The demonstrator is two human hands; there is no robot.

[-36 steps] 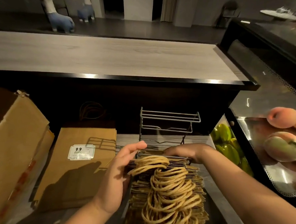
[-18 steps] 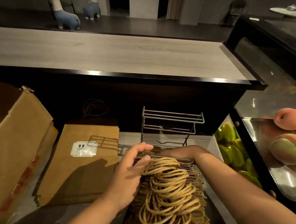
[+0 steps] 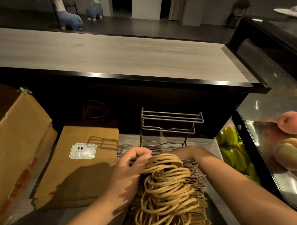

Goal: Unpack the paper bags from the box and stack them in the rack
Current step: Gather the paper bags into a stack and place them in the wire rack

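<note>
Left hand (image 3: 126, 173) curled on paper bags (image 3: 170, 192), right hand (image 3: 185, 152) fingers hidden; bundle's long axis toward rack (image 3: 171, 129), just beyond fingertips at shelf's rear edge.

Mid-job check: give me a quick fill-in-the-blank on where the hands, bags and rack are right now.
1. Both hands hold a bundle of paper bags whose rope ____ loop on top.
2. The left hand grips the bundle's ____ side.
3. The wire rack stands directly ____ the bundle, under the counter.
4. The flat bag stack left of the bundle carries a sticker reading ____.

Missing words: handles; left; behind; 9.9
</note>
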